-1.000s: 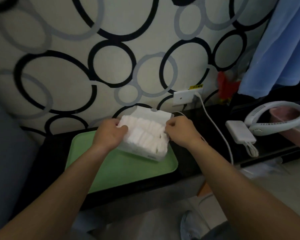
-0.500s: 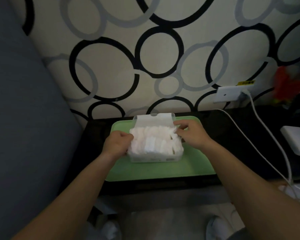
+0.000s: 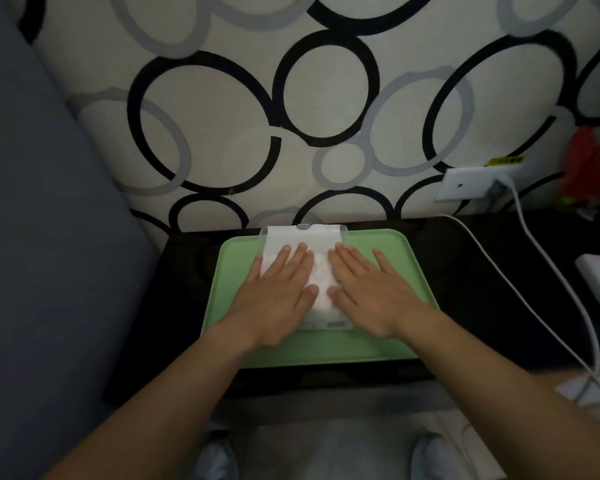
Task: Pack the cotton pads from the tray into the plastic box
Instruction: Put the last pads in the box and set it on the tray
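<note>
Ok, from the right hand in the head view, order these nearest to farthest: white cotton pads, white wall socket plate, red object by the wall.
1. White cotton pads: under the right hand.
2. White wall socket plate: up and right.
3. Red object: far right.

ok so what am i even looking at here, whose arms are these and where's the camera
There is no machine here: these are a person's own bare arms, filmed by a wide-angle camera worn on their head and looking forward and down. The left hand and the right hand lie flat, fingers spread, on white cotton pads packed in a clear plastic box. Its lid stands open at the back. The box sits on a green tray, which rests on a dark table against a wall with ring patterns. Neither hand grips anything; both seem to be pressing down. A white cable runs off to the right.
</note>
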The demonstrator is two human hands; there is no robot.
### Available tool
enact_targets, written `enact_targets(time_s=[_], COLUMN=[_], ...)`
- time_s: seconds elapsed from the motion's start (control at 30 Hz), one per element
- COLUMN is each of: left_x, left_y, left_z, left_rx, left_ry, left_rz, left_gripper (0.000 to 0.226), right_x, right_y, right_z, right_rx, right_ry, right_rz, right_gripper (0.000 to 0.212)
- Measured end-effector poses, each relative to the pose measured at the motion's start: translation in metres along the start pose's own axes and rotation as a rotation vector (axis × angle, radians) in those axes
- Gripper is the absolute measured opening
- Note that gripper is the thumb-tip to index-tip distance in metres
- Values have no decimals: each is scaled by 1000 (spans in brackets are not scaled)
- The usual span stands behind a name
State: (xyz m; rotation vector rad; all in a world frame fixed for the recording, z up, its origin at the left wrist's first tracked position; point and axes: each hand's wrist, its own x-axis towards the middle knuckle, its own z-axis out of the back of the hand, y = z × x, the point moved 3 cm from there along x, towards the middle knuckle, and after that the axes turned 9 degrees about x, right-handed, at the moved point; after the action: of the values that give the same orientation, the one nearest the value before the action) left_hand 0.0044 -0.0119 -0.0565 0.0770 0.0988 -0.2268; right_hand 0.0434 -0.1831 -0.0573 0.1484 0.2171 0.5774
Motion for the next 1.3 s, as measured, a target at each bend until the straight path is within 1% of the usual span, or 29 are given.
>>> enact_targets(time_s=[0.13,0.3,0.37,0.43,0.5,0.53,0.67,0.73,0.87,1.0,1.03,1.07,1.1,1.17,1.2,1.23,1.27,1.3], left_x=[3,5,3,1,0,-1,2,5,9,9,8,8,6,3,3,3,5,8], left_y=[-3,-7,-7,-1,11,16,23,21,18,17,18,20,22,31,38,46,54,63], left_z=[-4,-4,-4,1,6,7,-5,-9,-11,-13,-11,-9,-3,7,11,12,10,5], left_rx=[102,106,77,-23,-123,-128,-106,-69,32,47,-1,-104,-285,-689,-799,-839,-841,-842], left_ry=[60,104,77,16,-59,-69,18,19,-1,0,-17,-42,-94,-295,-392,-435,-415,-342], left_rz=[11,18,19,29,70,87,44,15,5,10,6,9,39,170,263,370,475,565], left_gripper=[62,64,62,57,54,54,60,61,60,61,61,62,62,54,48,42,38,33], right_x=[3,4,2,0,1,3,14,17,19,22,23,22,22,21,20,20,20,20], right_y=[6,8,9,15,21,22,22,25,31,30,29,27,24,11,1,-11,-24,-35], right_z=[-3,-1,4,9,10,8,-4,-5,-7,-9,-7,-3,0,14,19,22,21,18], right_rx=[-50,-16,13,62,113,126,125,93,37,75,127,234,416,888,1057,1136,1151,1145], right_ry=[26,61,-2,-78,-83,-68,18,43,41,42,32,17,-20,-211,-342,-453,-511,-516], right_rz=[-22,-50,-34,8,37,40,40,48,43,25,30,38,35,-25,-89,-183,-294,-400], right_gripper=[67,66,66,65,64,64,66,67,68,66,66,65,62,46,37,31,28,27])
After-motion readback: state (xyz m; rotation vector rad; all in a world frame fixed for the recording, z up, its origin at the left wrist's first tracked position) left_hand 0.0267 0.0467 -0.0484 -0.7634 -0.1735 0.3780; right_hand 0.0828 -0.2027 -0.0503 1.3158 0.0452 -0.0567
